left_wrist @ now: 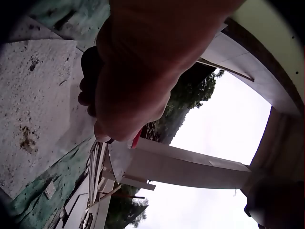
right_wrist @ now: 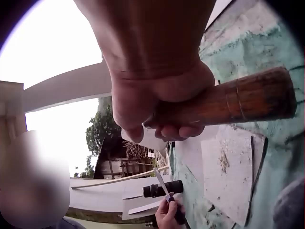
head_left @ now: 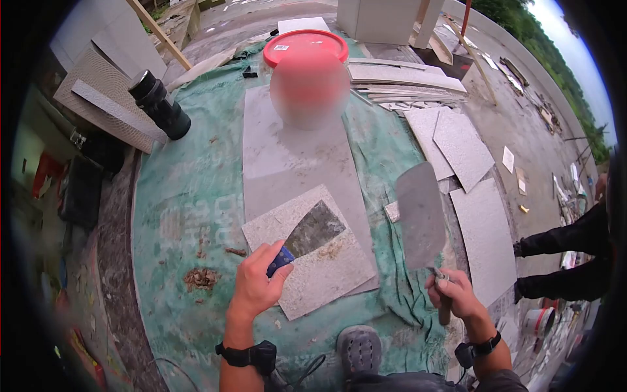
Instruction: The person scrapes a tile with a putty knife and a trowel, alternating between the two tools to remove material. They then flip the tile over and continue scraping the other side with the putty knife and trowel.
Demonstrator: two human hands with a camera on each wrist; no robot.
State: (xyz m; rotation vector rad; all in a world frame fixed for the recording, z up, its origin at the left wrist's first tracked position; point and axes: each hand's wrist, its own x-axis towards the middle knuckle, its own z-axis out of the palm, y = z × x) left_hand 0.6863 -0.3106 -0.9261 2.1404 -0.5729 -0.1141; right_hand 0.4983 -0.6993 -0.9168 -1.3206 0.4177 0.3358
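My left hand [head_left: 256,281] grips the blue handle [head_left: 279,261] of a putty knife, whose broad, stained blade [head_left: 317,228] overlaps a square tile [head_left: 330,284] in the head view. Brown crumbs [head_left: 332,249] are scattered on that tile, which lies over a longer pale board [head_left: 294,163]. My right hand [head_left: 454,292] holds a trowel by its wooden handle [right_wrist: 252,98], the wide grey blade [head_left: 420,215] pointing up and away, right of the tile. In the left wrist view, the hand itself hides most of the putty knife.
A green cloth [head_left: 176,170] is spread under the boards, with a brown clump [head_left: 202,279] on its left. At the back are a red round lid [head_left: 305,42] and stacked strips [head_left: 408,75]. A black cylinder [head_left: 160,108] stands left. Cut panels [head_left: 483,235] and another person's legs [head_left: 568,261] are right.
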